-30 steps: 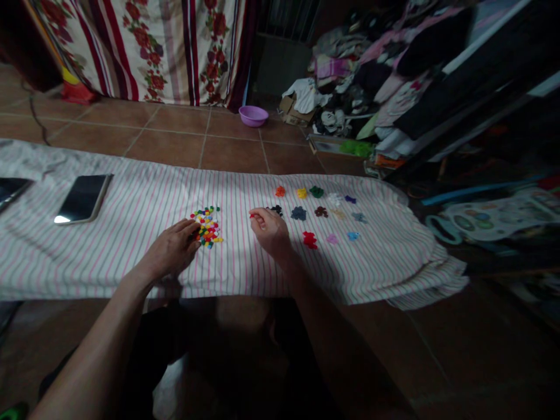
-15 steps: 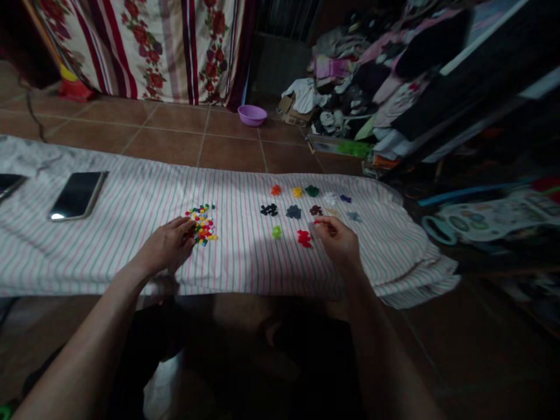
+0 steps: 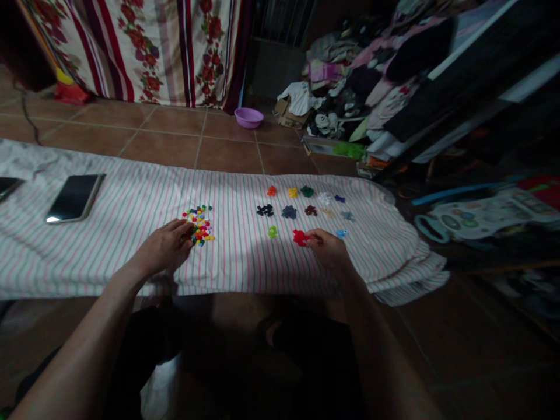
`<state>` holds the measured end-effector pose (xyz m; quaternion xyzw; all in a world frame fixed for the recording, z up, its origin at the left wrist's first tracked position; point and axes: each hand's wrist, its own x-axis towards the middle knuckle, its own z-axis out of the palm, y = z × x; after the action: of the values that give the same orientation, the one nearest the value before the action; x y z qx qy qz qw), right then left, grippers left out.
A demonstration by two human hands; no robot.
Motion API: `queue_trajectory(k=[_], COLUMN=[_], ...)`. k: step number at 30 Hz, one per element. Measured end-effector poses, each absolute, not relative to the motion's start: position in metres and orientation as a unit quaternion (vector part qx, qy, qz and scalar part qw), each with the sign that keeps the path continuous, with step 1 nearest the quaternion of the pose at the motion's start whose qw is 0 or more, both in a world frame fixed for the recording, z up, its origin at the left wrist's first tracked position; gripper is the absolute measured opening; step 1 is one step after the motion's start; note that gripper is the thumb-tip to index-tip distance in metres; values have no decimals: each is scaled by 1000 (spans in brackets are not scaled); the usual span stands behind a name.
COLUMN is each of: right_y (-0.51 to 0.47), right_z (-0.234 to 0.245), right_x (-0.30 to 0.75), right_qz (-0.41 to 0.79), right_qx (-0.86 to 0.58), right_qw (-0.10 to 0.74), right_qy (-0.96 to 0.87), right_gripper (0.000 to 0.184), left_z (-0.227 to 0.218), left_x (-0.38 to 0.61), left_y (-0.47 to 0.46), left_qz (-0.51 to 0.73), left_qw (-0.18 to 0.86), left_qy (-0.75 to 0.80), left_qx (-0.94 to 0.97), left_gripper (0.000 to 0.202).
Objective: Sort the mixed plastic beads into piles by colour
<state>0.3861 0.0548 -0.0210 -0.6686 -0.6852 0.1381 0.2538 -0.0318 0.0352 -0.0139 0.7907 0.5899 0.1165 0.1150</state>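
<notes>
My left hand (image 3: 168, 242) rests at the near left of a mixed pile of small coloured pieces (image 3: 202, 227), its fingers stretched out and touching the edge of the pile. My right hand (image 3: 328, 245) is at the right edge of a small red pile (image 3: 300, 237), thumb and forefinger pinched together on a small red piece (image 3: 308, 238). A lime green group (image 3: 272, 232) lies left of the red pile. Light blue pieces (image 3: 341, 233) lie just beyond my right hand. Black (image 3: 265, 210), grey (image 3: 289, 212) and brown (image 3: 310, 210) groups form a row behind.
Orange (image 3: 272, 191), yellow (image 3: 293, 192), dark green (image 3: 307, 191) and white (image 3: 325, 199) groups lie farther back on the striped cloth (image 3: 236, 256). A phone (image 3: 74, 198) lies at the left. On the tiled floor beyond stands a purple basin (image 3: 249, 118).
My right hand has moved left and slightly nearer to me, bringing the red piece to the red pile and uncovering the light blue pieces. My left hand stays by the mixed pile.
</notes>
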Motion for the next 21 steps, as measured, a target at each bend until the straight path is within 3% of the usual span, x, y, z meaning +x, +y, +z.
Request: queue_trajectory(k=[21], right_y=[60], right_z=[-24], right_x=[378], right_qz=[140], right_qx=[-663], right_qw=[258], right_qy=[-689], right_gripper=[30], left_z=[-16], left_x=[-34], left_y=[33], left_qz=[144], left_qw=[117], left_qy=[583], left_qx=[791], left_gripper=[43])
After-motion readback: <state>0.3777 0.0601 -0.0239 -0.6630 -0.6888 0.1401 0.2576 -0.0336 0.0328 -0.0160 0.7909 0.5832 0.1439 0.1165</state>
